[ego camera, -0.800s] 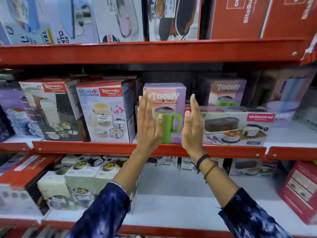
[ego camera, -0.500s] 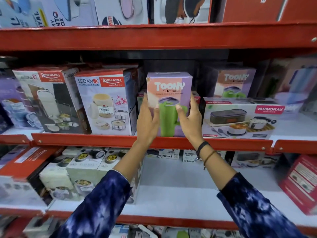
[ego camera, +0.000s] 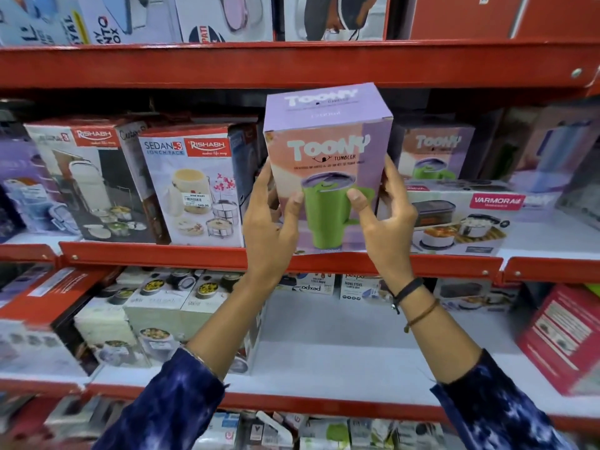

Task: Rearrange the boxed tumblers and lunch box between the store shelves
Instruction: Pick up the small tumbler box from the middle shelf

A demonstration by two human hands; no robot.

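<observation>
A purple and pink Toony tumbler box (ego camera: 328, 151) with a green mug printed on it is held upright in front of the middle shelf, above its red front lip (ego camera: 162, 254). My left hand (ego camera: 271, 222) grips its left side and my right hand (ego camera: 384, 219) grips its right side, thumbs on the front face. A second Toony tumbler box (ego camera: 433, 151) stands further back on the shelf to the right. In front of it lies a flat white Varmora lunch box carton (ego camera: 464, 219).
Two Rishabh lunch pack boxes (ego camera: 191, 183) stand left of the held box. Red shelf beams (ego camera: 292, 64) run above and below. The lower shelf (ego camera: 324, 352) holds lunch box cartons (ego camera: 146, 316) at left and a red box (ego camera: 565, 339) at right, with bare white board between.
Both hands closed onto the sides of the tumbler box, then drew it off the shelf toward me and upward. Its top face now shows.
</observation>
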